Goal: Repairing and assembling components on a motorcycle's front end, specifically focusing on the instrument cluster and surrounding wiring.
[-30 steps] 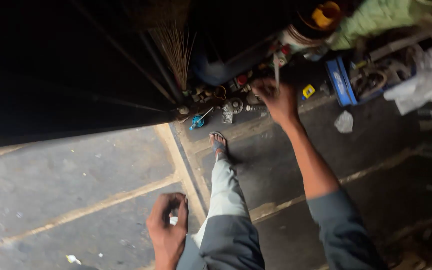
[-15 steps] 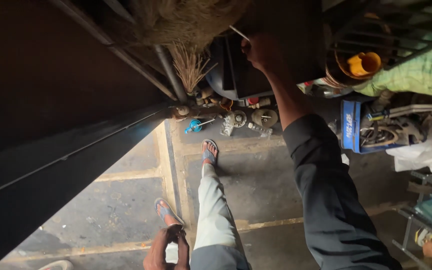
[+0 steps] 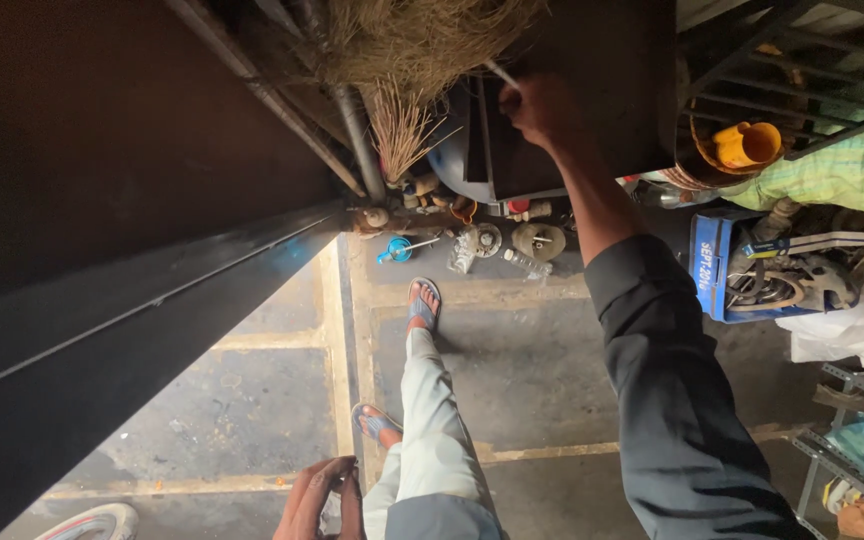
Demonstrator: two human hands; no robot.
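A dark, sloping metal panel (image 3: 102,330) fills the left of the view. Low at the bottom edge, the left hand (image 3: 322,498) hangs by the leg, fingers curled around something small and pale; what it is cannot be told. Above, a dry straw broom (image 3: 412,60) juts out over a clutter of small parts on the floor (image 3: 512,350). The right hand (image 3: 542,105) is raised, clenched around a thin pale stick (image 3: 500,73) at a dark box on the shelf (image 3: 572,90). A yellow funnel (image 3: 747,145) sits further right. The stick could slip or snag the broom straw, knocking things down onto the sandalled foot (image 3: 422,303). Half a second ago the right hand was lower; it has risen, and the view has tilted up.
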